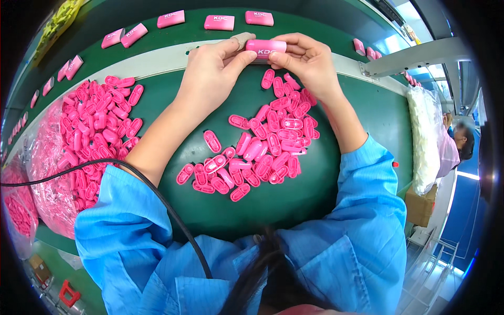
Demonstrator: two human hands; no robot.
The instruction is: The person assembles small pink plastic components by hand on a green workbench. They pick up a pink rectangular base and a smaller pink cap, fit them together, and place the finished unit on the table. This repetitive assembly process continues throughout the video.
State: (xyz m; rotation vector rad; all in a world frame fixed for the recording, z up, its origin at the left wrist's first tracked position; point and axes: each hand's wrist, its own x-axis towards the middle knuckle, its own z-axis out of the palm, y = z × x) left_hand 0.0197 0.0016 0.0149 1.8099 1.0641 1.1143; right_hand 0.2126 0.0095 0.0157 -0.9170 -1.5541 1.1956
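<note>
Between my two hands, over the pale rail at the far side of the bench, is a small pink case with white lettering, shading from deep pink to light pink. My left hand pinches its left end, with a beige cover on a fingertip. My right hand grips the right end between thumb and fingers. Below them, a loose pile of pink oval caps lies on the green bench, many showing their hollow side. The undersides of the case and some fingers are hidden.
Beyond the rail, several similar pink cases lie spaced along a green strip. A larger heap of caps is at the left, beside clear plastic bags. A black cable crosses my left arm. A person is at the far right.
</note>
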